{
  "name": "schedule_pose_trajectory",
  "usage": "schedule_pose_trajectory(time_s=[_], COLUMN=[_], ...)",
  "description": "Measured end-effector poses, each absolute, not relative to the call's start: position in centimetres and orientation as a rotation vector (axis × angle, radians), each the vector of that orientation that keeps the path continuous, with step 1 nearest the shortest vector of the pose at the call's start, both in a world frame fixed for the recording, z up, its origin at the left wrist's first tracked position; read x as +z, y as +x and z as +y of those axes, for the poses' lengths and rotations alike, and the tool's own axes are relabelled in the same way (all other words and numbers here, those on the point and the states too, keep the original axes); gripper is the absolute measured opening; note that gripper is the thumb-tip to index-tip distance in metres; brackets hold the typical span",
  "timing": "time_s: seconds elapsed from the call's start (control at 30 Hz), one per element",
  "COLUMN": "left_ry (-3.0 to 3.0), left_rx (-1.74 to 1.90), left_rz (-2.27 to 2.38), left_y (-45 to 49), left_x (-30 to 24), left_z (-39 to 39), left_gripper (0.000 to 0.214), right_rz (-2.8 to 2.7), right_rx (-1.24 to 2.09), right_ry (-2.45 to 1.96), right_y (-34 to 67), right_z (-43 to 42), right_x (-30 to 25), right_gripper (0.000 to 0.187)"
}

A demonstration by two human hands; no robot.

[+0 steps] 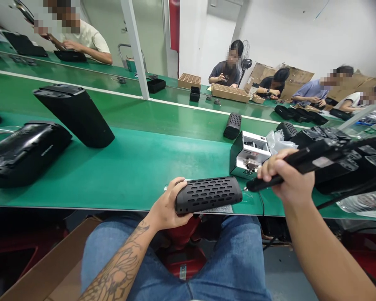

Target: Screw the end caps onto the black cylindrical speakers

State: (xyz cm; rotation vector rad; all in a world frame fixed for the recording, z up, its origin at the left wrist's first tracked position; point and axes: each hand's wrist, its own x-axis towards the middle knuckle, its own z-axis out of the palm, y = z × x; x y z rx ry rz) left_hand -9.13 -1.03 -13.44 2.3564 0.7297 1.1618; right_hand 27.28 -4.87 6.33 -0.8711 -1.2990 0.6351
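My left hand (171, 205) is closed round the left end of a black slotted housing (211, 193), which lies on its side at the table's front edge. My right hand (293, 179) grips a black electric screwdriver (313, 156), held nearly level. Its bit points left, close to the housing's right end; whether the two touch, I cannot tell. Just behind the screwdriver's tip stands a silver-and-black screw feeder (249, 154). A clear plastic piece lies partly under the housing.
Large black casings (77, 115) stand and lie at the left, with more black casings (357, 163) piled at the right. Another slotted housing (232, 125) rests behind the screw feeder. A white post (136, 50) rises from the bench. Several people work along the far side.
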Motion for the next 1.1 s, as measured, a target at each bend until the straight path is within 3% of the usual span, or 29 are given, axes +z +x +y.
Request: schedule_pose_trajectory(time_s=[0.13,0.23,0.43,0.63,0.77,1.1], left_ry=[2.35,2.343,2.335,2.325,2.334,2.311], left_rx=[1.16,1.164,1.173,1.175,1.209,1.237], left_rz=[0.738,0.741,0.738,0.757,0.728,0.703], left_y=[-9.3,-9.4,-9.3,-9.1,-8.9,-8.5], left_x=[-13.7,-13.9,-13.7,-13.5,-13.3,-13.3], left_z=[-0.9,-0.9,-0.9,-1.0,-1.1,-1.2], left_gripper=[0.119,0.12,0.119,0.117,0.118,0.118], right_rz=[-1.146,-1.132,-1.162,-1.191,-1.316,-1.314], right_rx=[0.2,0.159,0.238,0.395,0.714,0.891], right_ry=[-1.025,-1.041,-1.084,-1.014,-0.745,-0.701], right_y=[30.5,32.1,32.8,28.9,23.6,17.5], right_z=[-0.9,1.3,1.3,-3.6,-7.1,-6.3], right_x=[6.4,4.9,3.1,7.2,8.5,5.4], right_gripper=[0.03,0.038,0.041,0.032,0.035,0.041])
